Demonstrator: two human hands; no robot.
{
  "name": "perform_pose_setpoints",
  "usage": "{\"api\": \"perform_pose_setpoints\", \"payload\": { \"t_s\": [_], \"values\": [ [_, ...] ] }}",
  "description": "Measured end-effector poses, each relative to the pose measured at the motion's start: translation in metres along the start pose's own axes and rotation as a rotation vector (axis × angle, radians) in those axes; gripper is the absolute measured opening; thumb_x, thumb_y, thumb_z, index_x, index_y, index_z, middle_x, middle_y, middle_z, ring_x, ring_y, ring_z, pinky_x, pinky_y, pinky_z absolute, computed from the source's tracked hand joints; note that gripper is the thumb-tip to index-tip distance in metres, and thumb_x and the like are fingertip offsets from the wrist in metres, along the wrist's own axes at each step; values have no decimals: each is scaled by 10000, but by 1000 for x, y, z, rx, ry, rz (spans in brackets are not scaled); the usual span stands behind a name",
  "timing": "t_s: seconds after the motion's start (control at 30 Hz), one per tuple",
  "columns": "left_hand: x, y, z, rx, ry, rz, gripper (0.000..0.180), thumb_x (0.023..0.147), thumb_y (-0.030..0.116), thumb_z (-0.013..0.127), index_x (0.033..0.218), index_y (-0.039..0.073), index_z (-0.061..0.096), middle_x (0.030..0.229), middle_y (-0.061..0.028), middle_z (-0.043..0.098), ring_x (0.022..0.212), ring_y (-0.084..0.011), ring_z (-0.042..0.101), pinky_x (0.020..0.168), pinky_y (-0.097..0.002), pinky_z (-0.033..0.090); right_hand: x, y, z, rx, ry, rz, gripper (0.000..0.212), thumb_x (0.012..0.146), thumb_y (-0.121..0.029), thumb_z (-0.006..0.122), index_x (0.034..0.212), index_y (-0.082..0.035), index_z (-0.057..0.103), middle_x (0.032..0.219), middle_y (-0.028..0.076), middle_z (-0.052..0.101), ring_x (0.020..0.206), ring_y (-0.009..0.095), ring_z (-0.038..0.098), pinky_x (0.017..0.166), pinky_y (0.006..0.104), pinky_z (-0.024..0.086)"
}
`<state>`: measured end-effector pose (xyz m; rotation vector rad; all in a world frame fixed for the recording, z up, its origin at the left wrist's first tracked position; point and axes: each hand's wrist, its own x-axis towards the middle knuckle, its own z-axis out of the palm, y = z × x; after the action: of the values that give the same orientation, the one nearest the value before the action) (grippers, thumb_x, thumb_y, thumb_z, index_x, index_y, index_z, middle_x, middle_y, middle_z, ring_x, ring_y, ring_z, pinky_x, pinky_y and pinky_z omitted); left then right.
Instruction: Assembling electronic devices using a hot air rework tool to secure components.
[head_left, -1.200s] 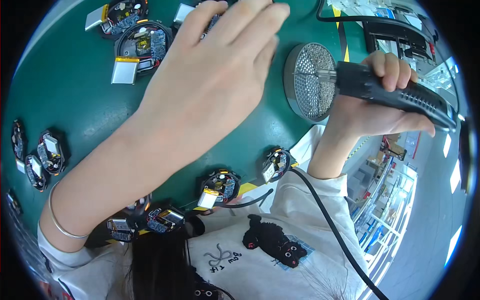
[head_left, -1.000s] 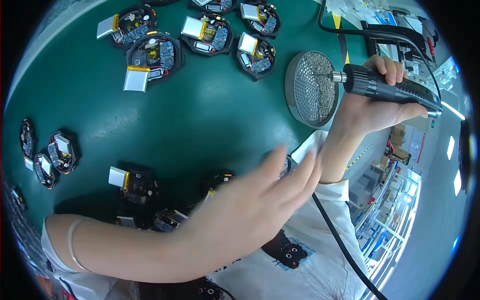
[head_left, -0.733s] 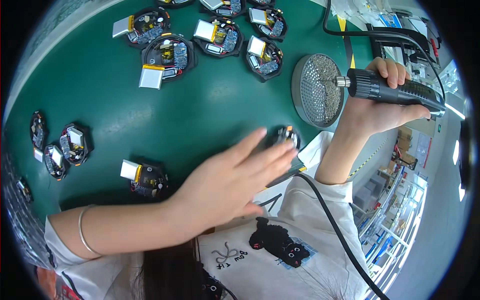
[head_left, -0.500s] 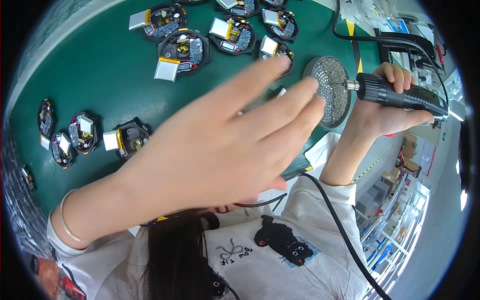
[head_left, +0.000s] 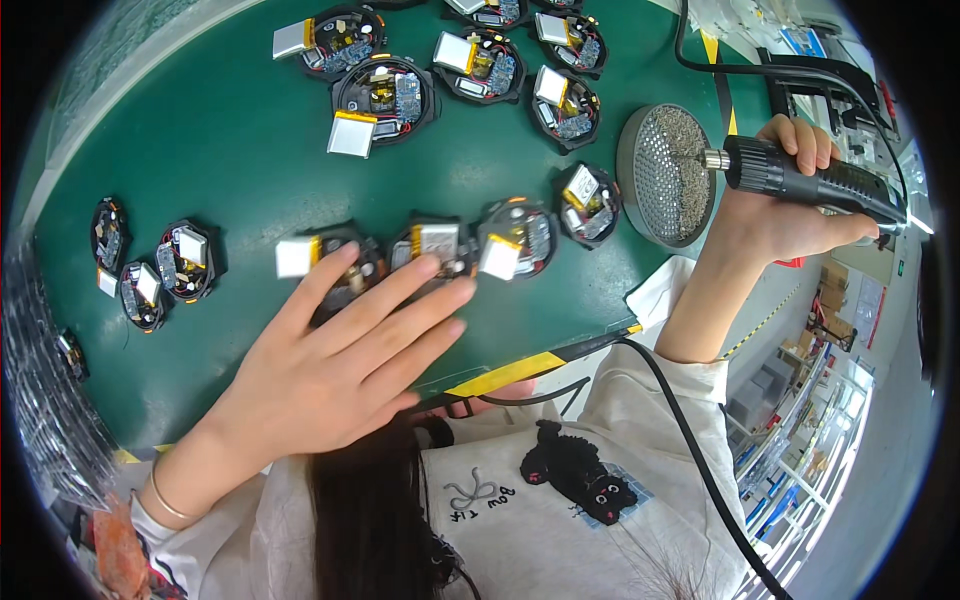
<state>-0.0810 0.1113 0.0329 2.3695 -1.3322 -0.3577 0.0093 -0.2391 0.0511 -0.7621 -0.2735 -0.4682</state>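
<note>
My right hand point(head_left: 790, 205) grips a black electric screwdriver point(head_left: 800, 180), its tip over a round grey tray point(head_left: 628, 160) of small screws point(head_left: 684, 165). My left hand point(head_left: 340, 350) hovers with its fingers spread, partly over two round black housings with circuit boards; one point(head_left: 366, 262) has a white battery pouch point(head_left: 296, 257) beside it, the other point(head_left: 462, 262) a pouch lying on top. Whether the fingertips touch them I cannot tell. A third housing point(head_left: 535, 238), with its pouch sticking out, and a fourth point(head_left: 588, 205) lie between that hand and the tray.
Several more housings point(head_left: 385, 100) lie at the back of the green table point(head_left: 250, 180), and several smaller ones point(head_left: 187, 260) at the left. The screwdriver's black cable point(head_left: 640, 360) runs past the yellow-black table edge point(head_left: 510, 375). A white cloth point(head_left: 660, 292) lies below the tray.
My left hand has moved left and back toward me, away from the tray, uncovering the housings in the middle. My right hand keeps the screwdriver at the screw tray.
</note>
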Motion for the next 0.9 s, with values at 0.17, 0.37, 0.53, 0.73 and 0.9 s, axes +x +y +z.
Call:
{"api": "perform_pose_setpoints", "payload": {
  "t_s": [0.17, 0.37, 0.53, 0.73, 0.9],
  "values": [
    [40, -16, 10, -249, 400, 39, 588, 681, 74, 699, 1237, 33, 511, 1399, -205, 424, 1224, -383, 471, 1018, -470, 377, 0, -3, 2, 14, 1, 19, 754, 778, -812, 417, 879, -68, 483, 757, 44, 450, 663, 153, 434, 654, 306, 400],
    [52, -45, -6, -337, 544, 88, 319, 909, 62, 425, 1201, -60, 467, 1303, -231, 462, 1155, -326, 523, 990, -419, 408, 0, -2, 4, 64, 9, 51, 755, 777, -815, 415, 866, -68, 477, 757, 41, 455, 663, 149, 450, 663, 300, 414],
    [49, -44, -15, -640, 649, -61, 308, 961, 128, 355, 1153, -51, 515, 1240, -196, 503, 1133, -276, 525, 957, -403, 414, 2, -8, 0, 40, 19, 39, 764, 771, -825, 406, 849, -66, 446, 752, 44, 453, 650, 143, 463, 661, 297, 422],
    [61, 10, 0, 68, 278, -43, 572, 821, 339, 616, 1302, 46, 512, 1343, -97, 486, 1115, -276, 489, 915, -415, 390, 5, -7, 1, 50, 12, 54, 762, 772, -826, 404, 849, -68, 428, 741, 46, 445, 641, 141, 467, 657, 297, 422],
    [69, 26, 32, 285, 356, 198, 311, 822, 167, 587, 1109, 65, 648, 1220, -59, 587, 1089, -204, 547, 887, -363, 452, 3, -8, -1, 12, 22, 36, 766, 766, -827, 413, 850, -66, 431, 735, 45, 441, 642, 141, 467, 659, 296, 421]
  ]
}}
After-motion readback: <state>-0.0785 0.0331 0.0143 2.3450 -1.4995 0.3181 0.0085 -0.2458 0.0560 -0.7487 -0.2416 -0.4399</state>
